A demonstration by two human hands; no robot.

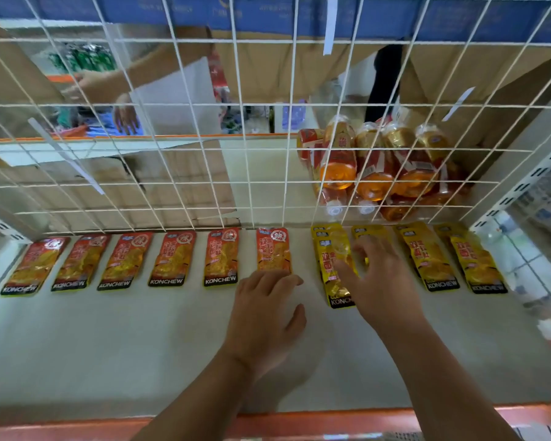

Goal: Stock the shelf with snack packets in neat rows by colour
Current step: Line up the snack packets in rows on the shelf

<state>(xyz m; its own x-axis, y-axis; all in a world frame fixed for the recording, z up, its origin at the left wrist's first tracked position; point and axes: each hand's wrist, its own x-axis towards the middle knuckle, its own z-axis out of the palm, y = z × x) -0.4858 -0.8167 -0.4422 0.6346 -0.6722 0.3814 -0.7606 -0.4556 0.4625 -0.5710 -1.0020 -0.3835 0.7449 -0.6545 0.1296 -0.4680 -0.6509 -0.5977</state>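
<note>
Palms down, the left hand (pixel 267 310) and right hand (pixel 379 283) reach forward.

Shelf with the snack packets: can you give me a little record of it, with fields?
Red packets: six, side by side, left of the row
Yellow packets: right of the row; some hidden under the hand
Left hand: fingers touch the sixth red packet's lower end
Right hand: spread over yellow packets
Behind the wire grid: bottles of orange drink
</note>
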